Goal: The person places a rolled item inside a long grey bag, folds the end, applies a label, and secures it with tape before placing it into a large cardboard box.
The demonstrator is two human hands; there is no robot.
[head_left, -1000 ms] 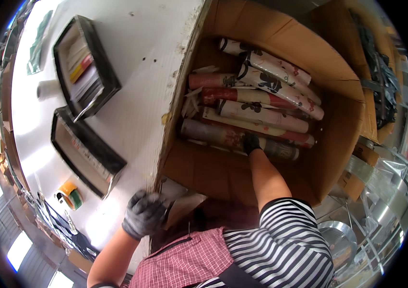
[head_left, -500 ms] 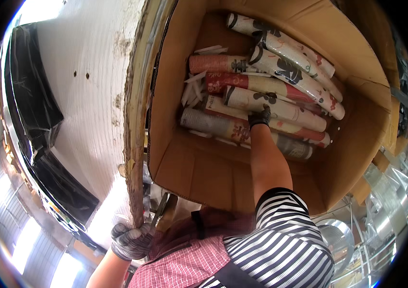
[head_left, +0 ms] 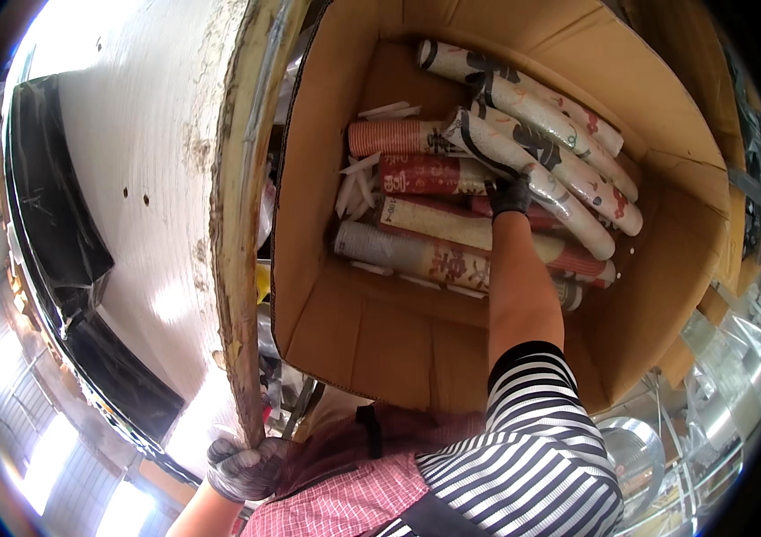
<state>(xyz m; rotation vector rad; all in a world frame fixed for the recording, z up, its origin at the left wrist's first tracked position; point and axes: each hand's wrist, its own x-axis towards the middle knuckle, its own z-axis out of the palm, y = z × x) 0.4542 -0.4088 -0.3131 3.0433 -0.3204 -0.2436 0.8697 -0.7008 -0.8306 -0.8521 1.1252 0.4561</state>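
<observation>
— What's in the box (head_left: 371, 331)?

— Sleeves of stacked paper cups (head_left: 452, 224), lying on their sides in a pile, upper centre of the frame. The box is brown cardboard, open, its flaps spread.

— All alike?

— No. The top sleeves (head_left: 559, 134) are white with dark and red print, slanting from upper left toward lower right. Under them lie a red one (head_left: 429, 173), a cream one and a grey one (head_left: 389, 251), running more across. Loose white pieces sit at their left ends.

— Which one is touched?

— The right hand (head_left: 510, 194), in a dark glove, rests on the middle of the pile, where the red sleeve meets a white one.
</observation>
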